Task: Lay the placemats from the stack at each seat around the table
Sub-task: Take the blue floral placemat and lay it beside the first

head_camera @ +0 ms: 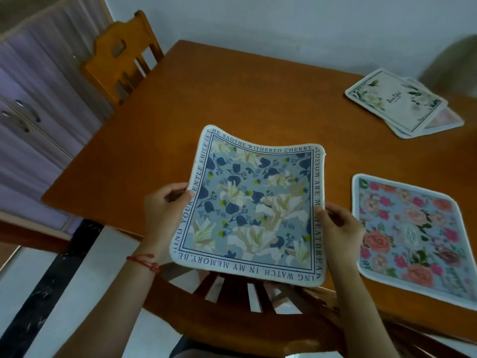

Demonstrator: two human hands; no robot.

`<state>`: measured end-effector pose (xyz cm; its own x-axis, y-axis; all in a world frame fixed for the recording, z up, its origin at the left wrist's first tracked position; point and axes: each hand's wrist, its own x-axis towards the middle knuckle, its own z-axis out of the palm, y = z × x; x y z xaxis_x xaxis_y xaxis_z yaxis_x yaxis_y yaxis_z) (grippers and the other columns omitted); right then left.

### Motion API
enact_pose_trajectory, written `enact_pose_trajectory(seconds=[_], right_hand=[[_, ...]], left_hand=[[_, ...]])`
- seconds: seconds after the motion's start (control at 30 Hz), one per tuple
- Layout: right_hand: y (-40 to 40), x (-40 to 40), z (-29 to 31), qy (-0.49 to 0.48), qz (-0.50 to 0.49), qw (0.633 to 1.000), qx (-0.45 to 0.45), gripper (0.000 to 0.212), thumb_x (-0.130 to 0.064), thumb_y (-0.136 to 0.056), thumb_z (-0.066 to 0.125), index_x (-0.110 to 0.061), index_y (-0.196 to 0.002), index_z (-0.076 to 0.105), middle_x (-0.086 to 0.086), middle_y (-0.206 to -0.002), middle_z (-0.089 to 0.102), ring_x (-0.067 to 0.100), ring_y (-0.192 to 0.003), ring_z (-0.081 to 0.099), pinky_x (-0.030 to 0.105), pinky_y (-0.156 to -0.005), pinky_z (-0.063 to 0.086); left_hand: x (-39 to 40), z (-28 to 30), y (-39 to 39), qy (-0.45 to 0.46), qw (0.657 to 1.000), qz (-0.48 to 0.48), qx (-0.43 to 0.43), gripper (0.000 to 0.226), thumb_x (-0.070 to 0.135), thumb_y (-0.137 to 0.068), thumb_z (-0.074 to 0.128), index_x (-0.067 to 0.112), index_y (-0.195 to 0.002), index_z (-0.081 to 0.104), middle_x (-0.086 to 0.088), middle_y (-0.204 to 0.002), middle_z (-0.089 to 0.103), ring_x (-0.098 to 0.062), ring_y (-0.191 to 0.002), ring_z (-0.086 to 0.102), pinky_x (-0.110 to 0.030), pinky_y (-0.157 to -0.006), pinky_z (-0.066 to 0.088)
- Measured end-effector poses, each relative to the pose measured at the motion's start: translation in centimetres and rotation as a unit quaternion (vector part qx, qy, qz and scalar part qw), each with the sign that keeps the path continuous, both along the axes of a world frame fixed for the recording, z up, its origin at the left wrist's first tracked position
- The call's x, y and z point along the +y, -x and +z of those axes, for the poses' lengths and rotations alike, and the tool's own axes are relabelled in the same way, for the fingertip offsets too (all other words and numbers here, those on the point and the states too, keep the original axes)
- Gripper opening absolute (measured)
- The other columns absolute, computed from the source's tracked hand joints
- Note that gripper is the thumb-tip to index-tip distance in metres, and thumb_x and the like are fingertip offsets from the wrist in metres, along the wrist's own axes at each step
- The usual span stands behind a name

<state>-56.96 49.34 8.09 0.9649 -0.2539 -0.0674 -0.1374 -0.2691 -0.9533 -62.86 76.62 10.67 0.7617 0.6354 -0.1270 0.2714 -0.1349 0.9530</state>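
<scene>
Both hands (165, 210) (340, 228) pinching blue placemat (253, 208) by opposite side edges above the bench (232, 99); soft, light, sagging midway.

Pink mat (423, 239) at 3 o'clock cut by frame edge; stack (402, 104) lower mats hidden, print too blurry.

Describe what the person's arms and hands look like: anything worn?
Both forearms are bare, with no sleeves or gloves in view. The left hand has a thin red thread bracelet at its wrist. The right hand shows no rings, watch or band.
</scene>
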Motion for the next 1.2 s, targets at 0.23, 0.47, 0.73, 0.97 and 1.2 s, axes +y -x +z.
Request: enact_pose_trajectory(seconds=[0.23,0.47,0.73,0.97,1.2], right_hand=[[-3.5,0.8,-2.2,0.024,-0.035,0.999,0.024,0.011,-0.019,-0.085,0.064,-0.019,-0.096,0.067,-0.002,-0.082,0.068,0.012,-0.071,0.065,0.019,-0.059,0.054],[-5.9,2.2,-4.8,0.039,-0.059,0.997,0.04,0.009,-0.016,-0.085,0.064,-0.019,-0.093,0.065,-0.009,-0.08,0.065,-0.003,-0.066,0.062,0.01,-0.056,0.049],[-7.0,2.1,-7.7,0.059,-0.074,0.993,0.066,0.014,-0.017,-0.085,0.063,-0.014,-0.098,0.067,-0.004,-0.083,0.067,0.012,-0.075,0.064,0.013,-0.058,0.051],[-7.4,1.6,-9.6,0.077,-0.083,0.989,0.093,0.017,-0.018,-0.085,0.063,-0.013,-0.1,0.068,-0.001,-0.086,0.068,0.017,-0.079,0.066,0.035,-0.069,0.056],[-7.3,1.4,-10.6,0.115,-0.082,0.986,0.092,0.021,-0.017,-0.087,0.06,-0.012,-0.106,0.067,-0.001,-0.093,0.067,0.013,-0.082,0.063,0.023,-0.07,0.051]], left_hand=[[1.4,-3.2,-5.9,0.001,0.999,-0.04,0.023,0.015,0.002,-0.082,0.064,0.012,-0.091,0.067,0.007,-0.077,0.065,-0.005,-0.063,0.064,-0.011,-0.05,0.049],[3.0,-7.2,-9.8,0.01,0.997,-0.055,0.05,0.02,0.001,-0.08,0.065,0.005,-0.1,0.066,0.005,-0.08,0.065,-0.014,-0.073,0.064,-0.018,-0.062,0.054],[3.4,-9.6,-11.5,0.002,0.996,-0.067,0.065,0.017,0.001,-0.082,0.064,0.004,-0.098,0.067,0.002,-0.081,0.066,-0.014,-0.072,0.065,-0.013,-0.056,0.053],[3.4,-11.3,-12.0,-0.025,0.993,-0.083,0.076,0.019,0.0,-0.082,0.064,0.009,-0.098,0.066,0.011,-0.079,0.063,0.01,-0.062,0.062,-0.008,-0.055,0.049],[3.8,-12.7,-11.6,-0.046,0.989,-0.09,0.104,0.019,0.005,-0.084,0.063,0.004,-0.104,0.066,0.006,-0.082,0.065,-0.001,-0.065,0.064,-0.01,-0.051,0.048]])
